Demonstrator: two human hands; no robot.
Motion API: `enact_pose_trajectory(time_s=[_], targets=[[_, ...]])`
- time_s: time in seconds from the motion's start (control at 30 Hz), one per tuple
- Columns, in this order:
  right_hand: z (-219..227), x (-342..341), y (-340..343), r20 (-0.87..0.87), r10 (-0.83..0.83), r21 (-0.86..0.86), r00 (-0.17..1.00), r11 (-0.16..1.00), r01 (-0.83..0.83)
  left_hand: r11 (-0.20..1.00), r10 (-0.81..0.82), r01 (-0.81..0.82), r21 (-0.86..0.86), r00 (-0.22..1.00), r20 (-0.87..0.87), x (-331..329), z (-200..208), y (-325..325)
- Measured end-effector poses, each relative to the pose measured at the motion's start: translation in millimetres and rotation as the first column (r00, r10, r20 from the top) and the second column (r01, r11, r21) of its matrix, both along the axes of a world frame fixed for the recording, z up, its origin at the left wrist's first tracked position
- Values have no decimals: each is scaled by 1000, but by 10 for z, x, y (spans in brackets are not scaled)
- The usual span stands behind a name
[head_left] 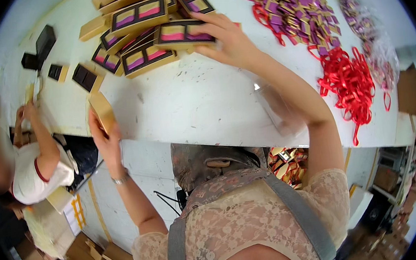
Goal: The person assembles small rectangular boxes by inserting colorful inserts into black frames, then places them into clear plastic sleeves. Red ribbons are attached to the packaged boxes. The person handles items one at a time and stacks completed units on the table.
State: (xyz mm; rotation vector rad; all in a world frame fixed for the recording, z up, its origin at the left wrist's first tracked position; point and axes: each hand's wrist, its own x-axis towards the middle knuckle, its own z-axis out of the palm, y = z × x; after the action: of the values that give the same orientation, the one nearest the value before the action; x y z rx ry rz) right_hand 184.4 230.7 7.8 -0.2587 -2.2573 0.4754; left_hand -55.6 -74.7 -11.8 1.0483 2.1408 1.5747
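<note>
Counting, biggest first: one white table (200,98); one pile of two-panel gold boxes (140,17) at the far edge, at least eight, overlap hides the exact number; one heap of purple-and-gold pieces (289,9) toward the far right corner and one heap of red ribbons (347,80) toward the right end, both too tangled to count; two dark-lined boxes (84,78) and two black blocks (46,41) toward the left end. Plain gold box (101,111) sits between left thumb and fingers, above the near edge, left part. Front-right box (176,33) of the pile has its right end inside the right hand (227,39). Left hand (106,139): clamped on the plain gold box. Right hand: thumb and fingers spread by the box's depth, clamped on that end.
</note>
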Motion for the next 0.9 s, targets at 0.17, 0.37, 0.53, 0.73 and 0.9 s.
enact_pose_trajectory(time_s=[0.17, 0.37, 0.53, 0.73, 0.9], targets=[[-35, -208, 80, -31, -240, 291, 970, 927, 238, 839, -486, 335, 428, 815, 315, 1049, 12, 650], [-280, 775, 641, 33, -563, 179, 825, 816, 550, 790, -612, 607, 88, 789, 50, 1155, -34, 1157], [-395, 764, 515, 164, -279, 263, 946, 937, 231, 862, -481, 502, -68, 853, 202, 1117, 44, 1084], [-308, 657, 544, 209, -315, 263, 926, 930, 257, 758, -652, 576, -306, 664, -367, 1016, -1, 1129], [212, 619, -244, 301, 113, -110, 947, 990, -84, 744, -668, 666, -50, 738, -95, 1288, -23, 1454]])
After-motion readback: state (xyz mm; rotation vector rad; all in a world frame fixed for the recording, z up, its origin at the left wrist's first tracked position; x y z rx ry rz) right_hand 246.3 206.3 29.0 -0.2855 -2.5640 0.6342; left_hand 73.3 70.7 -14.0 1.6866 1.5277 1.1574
